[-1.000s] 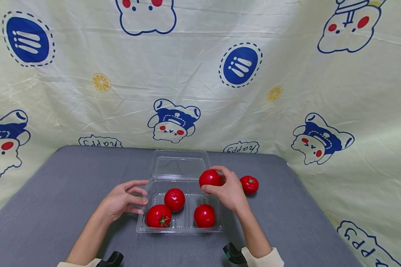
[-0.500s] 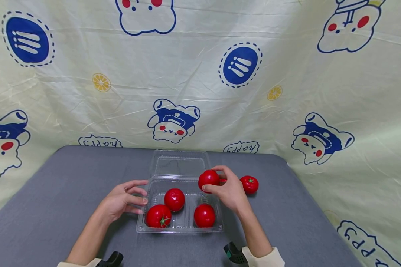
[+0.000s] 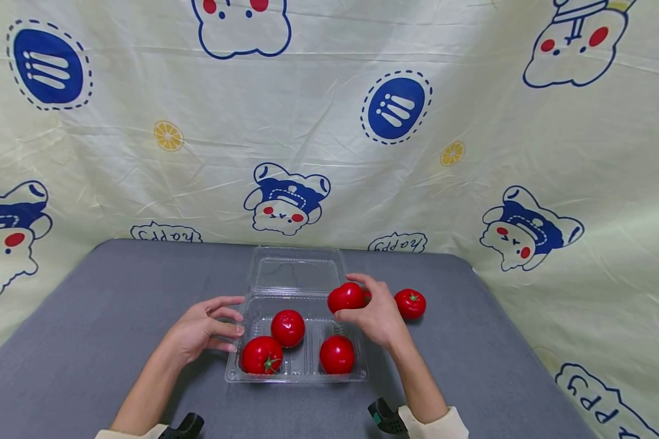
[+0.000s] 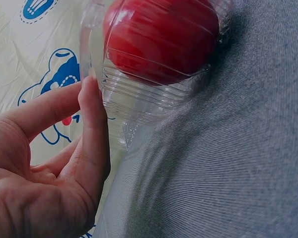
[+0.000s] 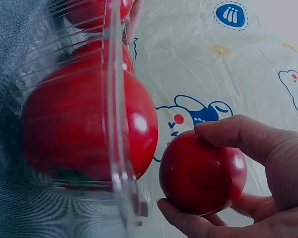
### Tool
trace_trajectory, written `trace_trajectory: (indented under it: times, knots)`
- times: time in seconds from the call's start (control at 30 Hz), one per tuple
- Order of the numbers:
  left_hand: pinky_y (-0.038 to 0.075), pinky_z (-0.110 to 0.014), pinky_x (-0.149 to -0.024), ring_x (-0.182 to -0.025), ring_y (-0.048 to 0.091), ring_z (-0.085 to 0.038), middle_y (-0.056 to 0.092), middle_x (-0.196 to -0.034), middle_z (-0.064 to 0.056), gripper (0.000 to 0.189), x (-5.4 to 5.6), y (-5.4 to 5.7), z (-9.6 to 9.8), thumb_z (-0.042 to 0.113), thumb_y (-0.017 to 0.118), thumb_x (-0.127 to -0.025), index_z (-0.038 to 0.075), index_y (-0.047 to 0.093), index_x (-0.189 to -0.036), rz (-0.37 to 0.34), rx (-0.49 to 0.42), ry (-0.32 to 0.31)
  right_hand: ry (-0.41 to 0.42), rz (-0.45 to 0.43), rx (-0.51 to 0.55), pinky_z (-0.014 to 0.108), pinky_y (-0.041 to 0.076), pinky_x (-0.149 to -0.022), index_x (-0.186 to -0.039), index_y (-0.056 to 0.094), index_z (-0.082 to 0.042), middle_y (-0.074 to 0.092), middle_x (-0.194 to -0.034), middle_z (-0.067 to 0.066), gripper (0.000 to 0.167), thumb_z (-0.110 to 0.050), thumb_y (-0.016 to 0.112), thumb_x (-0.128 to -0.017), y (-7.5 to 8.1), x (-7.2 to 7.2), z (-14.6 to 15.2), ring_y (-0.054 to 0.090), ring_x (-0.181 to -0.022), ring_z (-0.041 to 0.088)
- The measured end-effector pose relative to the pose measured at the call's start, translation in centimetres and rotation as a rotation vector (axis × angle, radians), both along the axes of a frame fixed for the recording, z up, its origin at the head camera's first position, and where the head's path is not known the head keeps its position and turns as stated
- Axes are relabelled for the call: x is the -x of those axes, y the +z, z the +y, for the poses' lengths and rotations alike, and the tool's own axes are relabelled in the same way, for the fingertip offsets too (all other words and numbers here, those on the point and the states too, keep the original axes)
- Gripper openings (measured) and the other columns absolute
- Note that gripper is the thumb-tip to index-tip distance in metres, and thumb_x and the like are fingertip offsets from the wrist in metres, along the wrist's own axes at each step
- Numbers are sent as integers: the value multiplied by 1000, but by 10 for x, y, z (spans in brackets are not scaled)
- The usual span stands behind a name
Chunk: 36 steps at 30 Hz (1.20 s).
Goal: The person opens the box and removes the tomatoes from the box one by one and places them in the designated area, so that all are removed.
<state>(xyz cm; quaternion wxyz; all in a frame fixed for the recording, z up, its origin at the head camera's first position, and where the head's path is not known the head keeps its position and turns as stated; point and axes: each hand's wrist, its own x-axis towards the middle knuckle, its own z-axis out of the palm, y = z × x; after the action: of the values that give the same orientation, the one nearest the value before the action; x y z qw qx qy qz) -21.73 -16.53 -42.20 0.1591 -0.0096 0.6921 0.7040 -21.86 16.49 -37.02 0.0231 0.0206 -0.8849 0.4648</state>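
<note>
A red tomato (image 3: 346, 297) is gripped between the thumb and fingers of my right hand (image 3: 378, 312), over the back right corner of a clear plastic clamshell box (image 3: 296, 378). In the right wrist view this held tomato (image 5: 198, 173) shows beside the box's rim. Inside the box lie a tomato (image 3: 261, 355) at the front left, another tomato (image 3: 288, 328) behind it, and one tomato (image 3: 337, 355) at the front right. My left hand (image 3: 205, 327) rests its loosely extended fingers against the box's left side; a fingertip (image 4: 91, 85) meets the rim.
One more tomato (image 3: 410, 303) sits on the grey tabletop (image 3: 143, 292), just right of my right hand. The box's lid (image 3: 296, 268) lies folded back at the far side. Behind the table hangs a printed cloth (image 3: 329, 122).
The tomato in my right hand has turned a little and sits slightly lower, with the thumb now at its lower edge. My left hand stays in place at the box.
</note>
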Motion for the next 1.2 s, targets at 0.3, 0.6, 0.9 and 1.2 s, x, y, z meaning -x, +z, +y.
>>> trace_trajectory:
  times: [0.3, 0.6, 0.9, 1.2]
  knots:
    - [64, -38, -68, -79, 70, -20, 67, -107, -10, 68, 0, 0, 1, 3, 71, -89, 3, 43, -150, 1, 0, -1, -3, 16, 6, 45, 62, -81, -136, 60, -15, 55, -129, 15, 71, -16, 88, -71, -2, 0, 0, 56, -117, 36]
    - [64, -38, -68, -80, 70, -20, 68, -108, -10, 68, -1, 0, 1, 3, 71, -89, 3, 43, -151, 2, 7, 1, 25, 2, 92, 45, 62, -81, -137, 59, -19, 58, -134, 13, 72, -9, 87, -72, -1, -1, 0, 57, -118, 38]
    - [64, -38, -68, -80, 70, -19, 68, -108, -10, 68, -1, 1, 0, 3, 71, -89, 3, 42, -151, -3, 2, -2, 17, 3, 102, 47, 62, -84, -133, 53, -17, 58, -134, 14, 73, -9, 89, -71, -1, 0, -1, 55, -122, 38]
    - [64, -38, -68, -81, 70, -20, 68, -108, -10, 69, -1, 0, 0, 3, 72, -89, 3, 43, -151, -3, 0, -2, 36, 8, 121, 46, 63, -83, -134, 53, -18, 59, -132, 15, 70, -14, 89, -74, 0, -1, 0, 57, -120, 37]
